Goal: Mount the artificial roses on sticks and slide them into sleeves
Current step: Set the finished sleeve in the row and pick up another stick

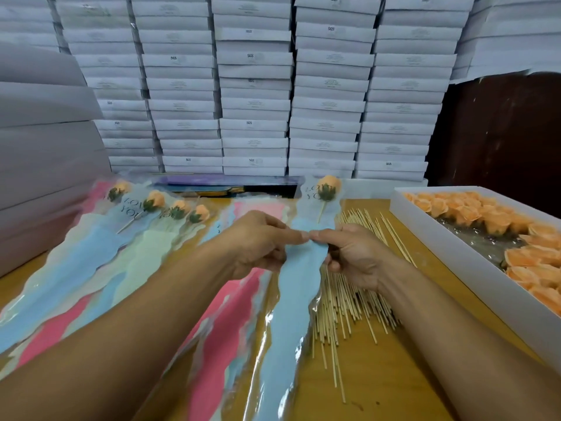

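A long blue sleeve (299,287) runs from the near table edge toward the back. An orange rose (328,185) on a stick sits inside its clear upper end. My left hand (258,241) and my right hand (349,253) pinch the sleeve at its middle from both sides, fingertips almost touching. Several finished sleeved roses (170,206) lie fanned at the left. Loose wooden sticks (355,293) are piled to the right of the sleeve, partly under my right hand. A pile of empty pink and blue sleeves (224,317) lies under my left forearm.
A white tray (455,262) of loose orange rose heads stands at the right on the wooden table (391,375). Stacks of white flat boxes (255,86) form a wall behind the table. More white stacks rise at the left. A dark brown panel is at the back right.
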The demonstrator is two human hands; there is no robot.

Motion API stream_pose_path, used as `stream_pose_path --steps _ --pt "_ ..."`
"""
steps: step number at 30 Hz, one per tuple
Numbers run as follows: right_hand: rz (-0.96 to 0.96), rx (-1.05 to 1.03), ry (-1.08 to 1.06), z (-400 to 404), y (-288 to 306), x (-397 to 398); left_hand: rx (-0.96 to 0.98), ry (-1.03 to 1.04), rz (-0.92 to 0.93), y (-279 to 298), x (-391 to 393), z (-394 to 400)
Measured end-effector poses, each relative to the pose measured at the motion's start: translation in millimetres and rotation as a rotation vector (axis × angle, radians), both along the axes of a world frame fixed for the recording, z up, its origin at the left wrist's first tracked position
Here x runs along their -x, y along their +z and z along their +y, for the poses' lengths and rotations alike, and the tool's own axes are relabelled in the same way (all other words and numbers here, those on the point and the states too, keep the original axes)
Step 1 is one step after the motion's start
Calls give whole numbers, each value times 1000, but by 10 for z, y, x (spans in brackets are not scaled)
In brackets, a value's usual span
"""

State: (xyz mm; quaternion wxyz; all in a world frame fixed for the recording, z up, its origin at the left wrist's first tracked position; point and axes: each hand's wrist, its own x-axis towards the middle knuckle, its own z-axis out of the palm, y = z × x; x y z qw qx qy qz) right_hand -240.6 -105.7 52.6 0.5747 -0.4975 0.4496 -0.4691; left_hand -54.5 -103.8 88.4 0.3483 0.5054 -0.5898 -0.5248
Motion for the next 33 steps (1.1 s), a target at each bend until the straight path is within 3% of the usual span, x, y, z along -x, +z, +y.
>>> stream_pose_path --steps 12,20,33 --pt "-85 25 -11 2 11 8 29 46 94 -79 -36 61" --pt "-31 5 41 -14 11 53 122 215 57 187 -724 -205" --pt "43 4 67 -79 -60 110 198 665 -375 338 -2557 -723"
